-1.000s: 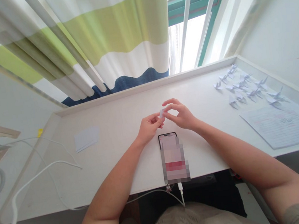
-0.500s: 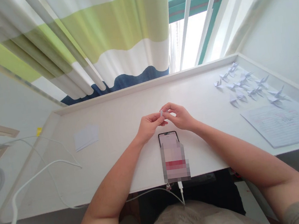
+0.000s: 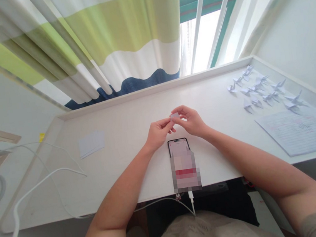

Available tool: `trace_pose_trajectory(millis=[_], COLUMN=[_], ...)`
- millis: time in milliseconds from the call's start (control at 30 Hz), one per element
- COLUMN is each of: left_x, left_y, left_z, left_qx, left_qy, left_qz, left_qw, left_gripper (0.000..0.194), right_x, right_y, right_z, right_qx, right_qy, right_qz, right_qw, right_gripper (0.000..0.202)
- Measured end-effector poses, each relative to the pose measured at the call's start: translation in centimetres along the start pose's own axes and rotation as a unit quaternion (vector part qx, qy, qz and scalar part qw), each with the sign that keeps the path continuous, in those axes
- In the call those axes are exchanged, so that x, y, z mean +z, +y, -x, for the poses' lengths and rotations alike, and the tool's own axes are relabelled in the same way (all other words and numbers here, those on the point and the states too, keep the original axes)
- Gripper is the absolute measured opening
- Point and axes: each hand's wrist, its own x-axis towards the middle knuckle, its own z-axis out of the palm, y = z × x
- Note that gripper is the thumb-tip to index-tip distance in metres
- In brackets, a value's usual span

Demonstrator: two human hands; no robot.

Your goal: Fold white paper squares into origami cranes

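Observation:
A small folded piece of white paper [image 3: 174, 116] is pinched between my two hands above the middle of the desk. My left hand [image 3: 160, 133] grips its left side, thumb and fingers closed. On the other side, my right hand [image 3: 189, 121] holds it with the thumb below and fingertips at the upper edge. The fingers hide part of the paper, so its exact folds cannot be made out. Just below the hands lies a phone [image 3: 178, 147] with its screen lit and partly blurred out.
Several folded paper cranes [image 3: 265, 94] stand at the desk's right rear. Near them lies a written sheet [image 3: 299, 131]. Blank paper squares [image 3: 91, 144] rest on the left. A white cable [image 3: 38, 184] crosses the left side, and a charging cable [image 3: 191, 197] runs from the phone. A raised rim [image 3: 154, 91] borders the desk's back.
The paper has turned between my fingers, and more of its flat white face now shows. Both hands stay in nearly the same place.

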Motion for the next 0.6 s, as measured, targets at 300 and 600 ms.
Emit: trace_pose_trajectory(millis=[300, 600], left_x=[-0.09, -0.10], left_y=[0.05, -0.04], left_z=[0.14, 0.06], left_qx=[-0.033, -0.052], left_qy=[0.006, 0.012], left_qz=[0.004, 0.023], left_qw=[0.999, 0.998], left_gripper=[0.040, 0.040], right_x=[0.14, 0.14], right_y=[-0.35, -0.37], right_z=[0.07, 0.08], right_qx=[0.030, 0.043], right_qy=[-0.014, -0.023], right_qz=[-0.031, -0.063], right_qw=[0.999, 0.997], right_gripper=[0.027, 0.026])
